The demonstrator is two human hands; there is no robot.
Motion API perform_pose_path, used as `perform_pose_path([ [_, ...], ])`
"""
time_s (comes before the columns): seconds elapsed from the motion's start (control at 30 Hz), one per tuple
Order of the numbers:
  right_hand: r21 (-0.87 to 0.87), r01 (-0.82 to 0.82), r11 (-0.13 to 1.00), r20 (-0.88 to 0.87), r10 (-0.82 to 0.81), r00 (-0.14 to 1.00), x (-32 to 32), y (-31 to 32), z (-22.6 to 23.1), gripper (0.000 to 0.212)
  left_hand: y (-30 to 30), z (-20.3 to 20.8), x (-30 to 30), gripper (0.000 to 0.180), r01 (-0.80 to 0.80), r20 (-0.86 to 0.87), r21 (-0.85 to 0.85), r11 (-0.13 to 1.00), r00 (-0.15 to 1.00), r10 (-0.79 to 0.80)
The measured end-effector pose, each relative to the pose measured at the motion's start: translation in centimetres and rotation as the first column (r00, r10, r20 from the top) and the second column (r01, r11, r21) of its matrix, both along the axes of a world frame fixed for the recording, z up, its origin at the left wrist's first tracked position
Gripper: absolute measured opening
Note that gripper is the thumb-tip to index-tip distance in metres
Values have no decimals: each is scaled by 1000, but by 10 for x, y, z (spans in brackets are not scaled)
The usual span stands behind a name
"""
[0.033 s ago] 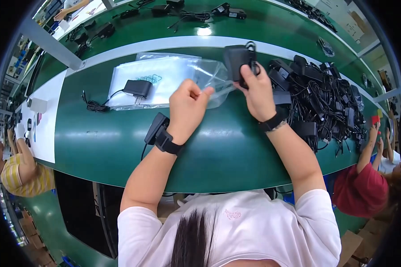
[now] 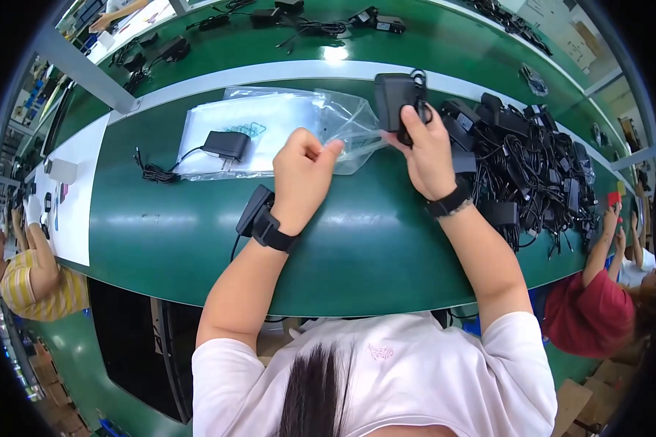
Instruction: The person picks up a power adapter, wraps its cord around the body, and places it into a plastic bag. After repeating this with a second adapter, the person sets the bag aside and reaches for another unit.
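My right hand (image 2: 428, 151) is closed round a black power adapter (image 2: 395, 98) whose cord is bundled against its side. Its fingertips also meet the mouth of a clear plastic bag (image 2: 351, 116). The bag's near edge is pinched between thumb and fingers of my left hand (image 2: 301, 167), and the film is stretched between both hands. Left of them a stack of clear bags (image 2: 288, 109) lies flat on the green table (image 2: 357, 269). Another black adapter (image 2: 226, 144) rests on that stack, prongs toward me, its cord trailing left.
A large tangled heap of black adapters (image 2: 528, 164) fills the table's right side. Beyond a pale rail (image 2: 270, 71), more adapters (image 2: 321, 28) lie on a green surface. A metal post (image 2: 87, 69) rises at the left. People work at both sides, one in a yellow-striped top (image 2: 33, 288).
My right hand has shifted slightly right with the adapter. My left hand has moved a little to the left, and the bag's mouth is drawn wider between them.
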State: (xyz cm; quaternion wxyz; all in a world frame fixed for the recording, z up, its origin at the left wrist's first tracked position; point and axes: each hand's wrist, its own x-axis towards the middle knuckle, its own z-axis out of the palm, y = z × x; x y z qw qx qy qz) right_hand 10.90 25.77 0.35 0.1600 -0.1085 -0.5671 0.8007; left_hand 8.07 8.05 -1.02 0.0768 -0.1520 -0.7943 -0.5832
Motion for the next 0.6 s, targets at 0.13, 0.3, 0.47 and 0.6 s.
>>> perform_pose_path([
  [0.13, 372, -119, 921, -6, 130, 991, 20, -5, 4, 49, -6, 5, -6, 20, 29, 216, 217, 976, 973, -77],
  [0.3, 880, 243, 409, -346, 199, 917, 37, -22, 7, 52, -5, 13, 0, 14, 11, 324, 445, 896, 930, -173],
  [0.47, 997, 60, 52, -71, 254, 965, 41, -29, 14, 43, -7, 12, 5, 17, 79, 144, 367, 927, 979, -141],
  [0.6, 993, 116, 13, -114, 333, 936, 42, -29, 13, 43, -13, 15, -1, 16, 97, 151, 321, 942, 977, -152],
])
